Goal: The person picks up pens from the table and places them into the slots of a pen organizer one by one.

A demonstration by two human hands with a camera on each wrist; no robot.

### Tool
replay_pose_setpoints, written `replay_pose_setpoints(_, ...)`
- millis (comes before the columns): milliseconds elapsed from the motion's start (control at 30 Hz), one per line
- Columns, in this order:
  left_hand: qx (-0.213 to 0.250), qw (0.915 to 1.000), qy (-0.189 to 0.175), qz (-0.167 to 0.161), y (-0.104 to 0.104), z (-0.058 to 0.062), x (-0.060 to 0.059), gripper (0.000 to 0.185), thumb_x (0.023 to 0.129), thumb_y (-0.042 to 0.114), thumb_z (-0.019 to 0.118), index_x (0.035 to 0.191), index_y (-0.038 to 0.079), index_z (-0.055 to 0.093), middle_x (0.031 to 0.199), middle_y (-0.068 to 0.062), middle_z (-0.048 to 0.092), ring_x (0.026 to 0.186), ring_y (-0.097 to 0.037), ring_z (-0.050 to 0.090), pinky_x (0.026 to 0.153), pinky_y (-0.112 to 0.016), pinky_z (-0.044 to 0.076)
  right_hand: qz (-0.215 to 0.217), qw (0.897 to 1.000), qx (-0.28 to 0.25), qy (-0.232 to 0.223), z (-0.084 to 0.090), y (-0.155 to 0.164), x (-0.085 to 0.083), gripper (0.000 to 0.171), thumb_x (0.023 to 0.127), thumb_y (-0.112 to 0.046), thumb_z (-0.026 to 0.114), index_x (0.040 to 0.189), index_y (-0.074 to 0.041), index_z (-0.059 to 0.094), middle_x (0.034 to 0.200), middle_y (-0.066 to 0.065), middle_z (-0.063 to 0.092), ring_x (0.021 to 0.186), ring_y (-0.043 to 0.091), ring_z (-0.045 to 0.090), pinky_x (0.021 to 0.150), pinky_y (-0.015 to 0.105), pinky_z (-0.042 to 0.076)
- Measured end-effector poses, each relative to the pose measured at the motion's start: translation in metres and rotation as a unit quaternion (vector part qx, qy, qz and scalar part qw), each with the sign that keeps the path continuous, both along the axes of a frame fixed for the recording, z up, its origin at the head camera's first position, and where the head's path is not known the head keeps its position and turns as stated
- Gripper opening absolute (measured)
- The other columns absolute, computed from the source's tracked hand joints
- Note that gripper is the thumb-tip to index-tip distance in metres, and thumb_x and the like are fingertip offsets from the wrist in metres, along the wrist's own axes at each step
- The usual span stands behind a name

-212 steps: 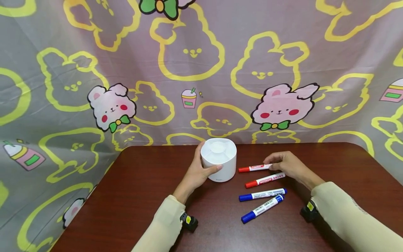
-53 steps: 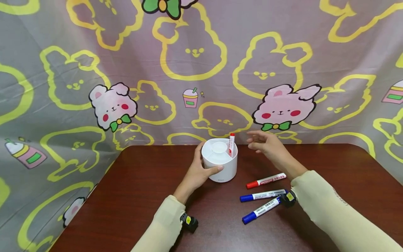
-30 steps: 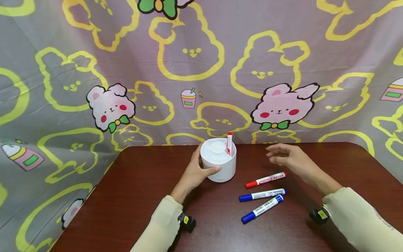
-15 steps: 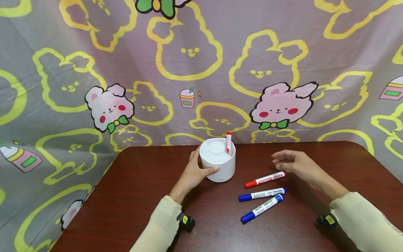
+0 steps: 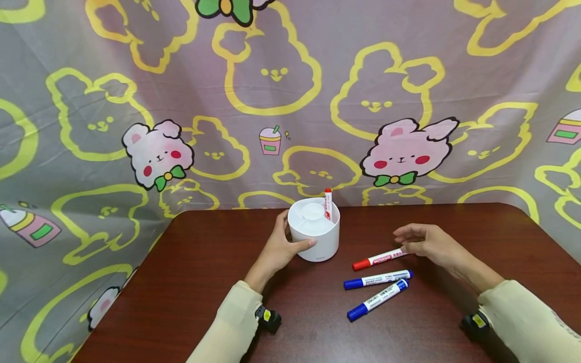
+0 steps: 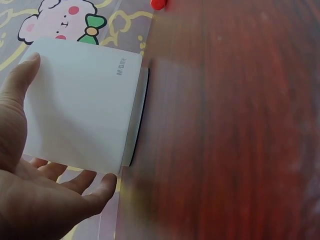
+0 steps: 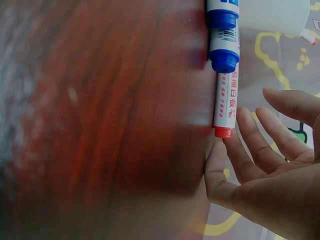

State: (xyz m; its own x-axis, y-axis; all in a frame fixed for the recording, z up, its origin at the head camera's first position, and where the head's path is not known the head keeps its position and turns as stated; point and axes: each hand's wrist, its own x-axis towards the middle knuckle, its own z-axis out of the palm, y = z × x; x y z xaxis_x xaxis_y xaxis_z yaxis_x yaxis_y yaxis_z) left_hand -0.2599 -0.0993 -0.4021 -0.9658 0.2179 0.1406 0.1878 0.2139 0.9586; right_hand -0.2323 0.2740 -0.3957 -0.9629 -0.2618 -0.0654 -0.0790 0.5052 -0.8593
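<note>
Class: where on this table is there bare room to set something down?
Bare: table left of the holder and left hand; also the right rear corner. Crowded: between holder and right hand, where three markers lie.

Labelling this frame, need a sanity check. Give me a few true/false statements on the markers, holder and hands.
1. One red marker stands in the white holder. True.
2. The left hand lies flat on the table, away from the holder. False: it grips the holder's side.
3. Two blue markers lie on the table. True.
4. The right hand holds a blue marker in the air. False: its fingertips are at the end of the red marker on the table.
</note>
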Motion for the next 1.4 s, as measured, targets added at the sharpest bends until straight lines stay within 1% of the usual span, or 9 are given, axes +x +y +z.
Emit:
replay_pose_setpoints(133, -0.011, 0.9999, -0.001, 0.002, -0.0011, 0.0001, -0.0009, 0.096, 0.083, 0.014, 0.089, 0.156, 0.009, 0.027, 0.160, -0.015, 0.047, 0.147, -0.037, 0.046, 0.117, -0.053, 0.041, -0.004, 1.000, 0.010, 0.005, -0.0022, 0.0000, 0.0001, 0.043, 0.096, -0.006, 0.069, 0.135, 0.010, 0.060, 0.127, 0.026, 0.069, 0.104, 0.020, 0.066, 0.078, 0.029, 0.057)
replay_pose_setpoints(267, -0.005, 1.0000, -0.005, 0.004, -0.0006, 0.0004, -0.0011, 0.095, 0.083, 0.013, 0.089, 0.155, 0.009, 0.027, 0.160, -0.015, 0.047, 0.146, -0.036, 0.047, 0.118, -0.053, 0.041, -0.015, 1.000, 0.026, 0.001, -0.0037, -0.0007, 0.0000, 0.040, 0.095, -0.006, 0.070, 0.133, 0.007, 0.063, 0.127, 0.024, 0.070, 0.107, 0.023, 0.063, 0.078, 0.029, 0.055)
replay_pose_setpoints(433, 0.002, 0.9999, -0.013, 0.010, 0.0006, 0.0008, 0.0001, 0.096, 0.083, 0.011, 0.089, 0.156, 0.012, 0.027, 0.161, -0.012, 0.046, 0.148, -0.033, 0.045, 0.120, -0.053, 0.038, -0.012, 1.000, 0.028, 0.003, -0.0065, -0.0015, -0.0001, 0.036, 0.094, -0.003, 0.070, 0.128, 0.006, 0.066, 0.122, 0.023, 0.071, 0.103, 0.024, 0.062, 0.075, 0.030, 0.055)
replay_pose_setpoints(500, 0.000, 0.9999, -0.013, 0.011, 0.0008, 0.0005, 0.0007, 0.097, 0.083, 0.012, 0.089, 0.157, 0.012, 0.027, 0.161, -0.011, 0.045, 0.148, -0.034, 0.045, 0.120, -0.054, 0.037, -0.012, 0.999, 0.031, 0.001, -0.0077, -0.0023, 0.0001, 0.034, 0.093, -0.002, 0.071, 0.126, 0.005, 0.068, 0.120, 0.021, 0.071, 0.102, 0.024, 0.062, 0.074, 0.030, 0.055)
replay_pose_setpoints(667, -0.002, 0.9999, -0.012, 0.010, 0.0006, 0.0006, 0.0010, 0.100, 0.083, 0.013, 0.089, 0.160, 0.014, 0.026, 0.161, -0.011, 0.043, 0.148, -0.036, 0.045, 0.119, -0.056, 0.038, -0.018, 0.999, 0.045, -0.003, -0.0091, -0.0060, 0.0008, 0.030, 0.092, -0.002, 0.071, 0.122, 0.002, 0.071, 0.118, 0.018, 0.071, 0.102, 0.026, 0.060, 0.076, 0.032, 0.053)
replay_pose_setpoints(833, -0.001, 0.9999, -0.011, 0.009, -0.0001, 0.0013, 0.0006, 0.100, 0.082, 0.012, 0.089, 0.160, 0.015, 0.025, 0.161, -0.011, 0.042, 0.149, -0.036, 0.044, 0.119, -0.055, 0.038, -0.017, 0.998, 0.058, 0.001, -0.0089, -0.0076, 0.0003, 0.027, 0.091, 0.000, 0.071, 0.118, 0.002, 0.071, 0.111, 0.015, 0.070, 0.100, 0.026, 0.060, 0.076, 0.033, 0.052)
replay_pose_setpoints(1000, -0.005, 0.9999, -0.010, 0.008, 0.0000, 0.0014, 0.0011, 0.100, 0.083, 0.014, 0.089, 0.160, 0.016, 0.025, 0.160, -0.013, 0.043, 0.148, -0.036, 0.045, 0.119, -0.056, 0.039, -0.012, 0.998, 0.063, -0.001, -0.0089, -0.0077, 0.0000, 0.023, 0.091, 0.002, 0.070, 0.114, 0.001, 0.072, 0.104, 0.012, 0.069, 0.095, 0.025, 0.058, 0.075, 0.033, 0.052)
replay_pose_setpoints(1200, -0.015, 0.9997, -0.015, 0.013, -0.0001, 0.0007, 0.0016, 0.100, 0.084, 0.018, 0.090, 0.161, 0.018, 0.026, 0.159, -0.014, 0.045, 0.146, -0.037, 0.046, 0.117, -0.057, 0.040, 0.012, 0.998, 0.066, 0.007, -0.0092, -0.0080, 0.0008, 0.020, 0.089, 0.006, 0.070, 0.108, 0.002, 0.073, 0.096, 0.010, 0.067, 0.090, 0.023, 0.056, 0.073, 0.030, 0.048)
replay_pose_setpoints(1400, -0.021, 0.9995, -0.016, 0.017, 0.0000, 0.0011, 0.0020, 0.100, 0.084, 0.019, 0.090, 0.161, 0.019, 0.026, 0.156, -0.015, 0.048, 0.143, -0.036, 0.049, 0.115, -0.056, 0.042, 0.025, 0.996, 0.080, 0.014, -0.0080, -0.0094, 0.0020, 0.015, 0.088, 0.005, 0.071, 0.101, -0.001, 0.074, 0.092, 0.009, 0.067, 0.089, 0.022, 0.056, 0.074, 0.031, 0.046)
